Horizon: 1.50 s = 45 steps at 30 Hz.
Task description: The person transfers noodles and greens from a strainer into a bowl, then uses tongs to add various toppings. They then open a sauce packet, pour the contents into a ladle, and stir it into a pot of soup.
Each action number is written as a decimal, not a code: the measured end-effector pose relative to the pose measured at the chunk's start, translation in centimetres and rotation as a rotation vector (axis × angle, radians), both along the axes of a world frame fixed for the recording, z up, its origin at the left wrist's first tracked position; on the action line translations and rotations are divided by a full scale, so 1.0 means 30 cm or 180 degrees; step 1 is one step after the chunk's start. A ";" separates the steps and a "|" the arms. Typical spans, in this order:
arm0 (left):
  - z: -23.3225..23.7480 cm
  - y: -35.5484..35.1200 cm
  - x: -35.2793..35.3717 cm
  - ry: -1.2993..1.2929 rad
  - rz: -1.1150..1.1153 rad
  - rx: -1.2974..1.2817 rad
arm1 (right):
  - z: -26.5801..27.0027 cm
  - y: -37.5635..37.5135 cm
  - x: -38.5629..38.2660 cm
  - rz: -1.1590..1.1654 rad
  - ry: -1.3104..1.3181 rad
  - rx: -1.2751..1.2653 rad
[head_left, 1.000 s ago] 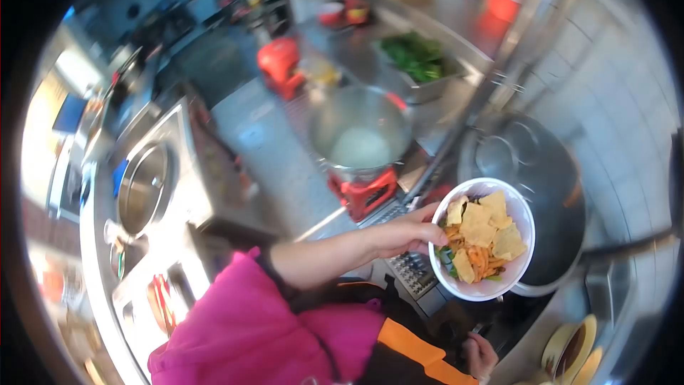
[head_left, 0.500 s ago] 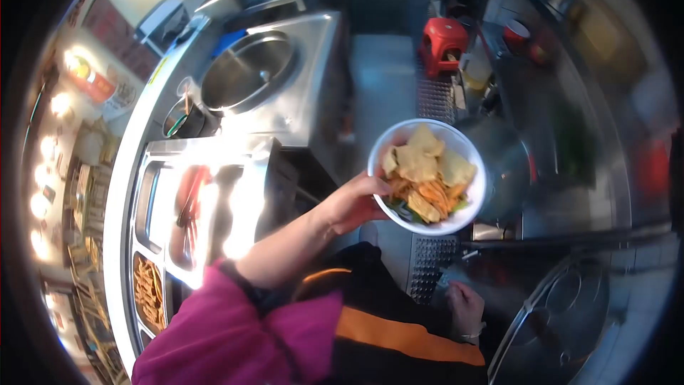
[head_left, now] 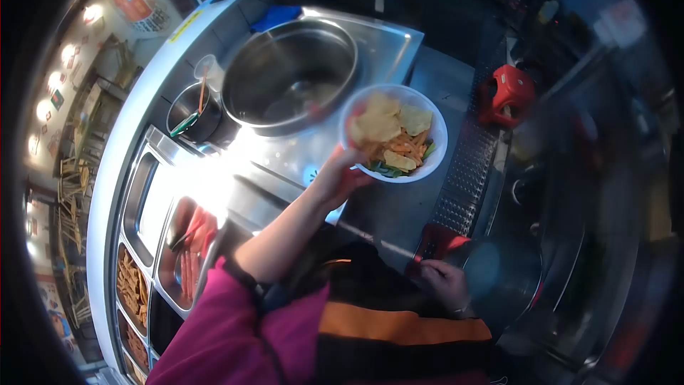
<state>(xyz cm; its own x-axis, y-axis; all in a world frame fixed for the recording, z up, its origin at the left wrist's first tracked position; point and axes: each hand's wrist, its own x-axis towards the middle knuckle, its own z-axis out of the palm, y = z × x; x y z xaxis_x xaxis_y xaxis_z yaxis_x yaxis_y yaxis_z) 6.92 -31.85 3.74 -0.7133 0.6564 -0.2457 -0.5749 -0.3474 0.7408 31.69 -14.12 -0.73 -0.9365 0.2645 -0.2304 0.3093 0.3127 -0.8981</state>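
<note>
Bowl [head_left: 439, 144] of white, smooth, round-walled make is held in the air, its open side to the camera, near the broad steel basin [head_left: 242, 64] set in the table [head_left: 388, 39]. The left hand [head_left: 336, 182] is closed on its near left side, carrying it; the fingers beneath are mostly hidden. The step in hand looks like holding a filled portion clear of the table; any move from here calls for a firm grip and a fairly level rim, as the topping sits loose.

Flat, pale yellow pieces [head_left: 415, 119], angular and seemingly brittle, lie over thin orange strips [head_left: 405, 144], with limp-looking green leaves [head_left: 387, 170] at the near edge; the left part is blurred. The right hand [head_left: 445, 281] is low, its fingers partly curled, and whether it grips anything I cannot tell. Beside the basin stands a small dark pot [head_left: 206, 125]; nearer the body, rough brown strips [head_left: 132, 281] fill a shiny metal tray
</note>
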 end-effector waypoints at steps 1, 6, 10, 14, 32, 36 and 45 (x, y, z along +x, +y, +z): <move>0.007 0.020 -0.044 -0.0016 0.0063 0.0008 | 0.009 0.037 -0.064 0.0092 0.0027 0.0011; -0.015 0.110 -0.208 -0.0278 0.0191 -0.0272 | -0.010 0.231 -0.220 -0.0074 0.0053 -0.0449; -0.035 0.188 -0.299 -0.0353 0.0166 -0.0241 | -0.044 0.386 -0.258 -0.0436 -0.0673 -0.0827; -0.070 0.287 -0.408 -0.0576 0.0399 -0.0268 | -0.070 0.582 -0.346 -0.0243 -0.0972 0.0051; 0.053 0.683 -1.061 0.0170 0.1599 0.0056 | -0.195 1.390 -0.862 -0.0447 -0.1041 -0.0530; 0.070 0.715 -1.172 0.0033 0.1923 -0.0037 | -0.285 1.453 -1.032 0.0075 -0.0961 -0.0191; 0.079 0.794 -1.412 -0.0019 0.2469 0.0215 | -0.038 1.472 -1.512 0.0835 -0.0968 0.0625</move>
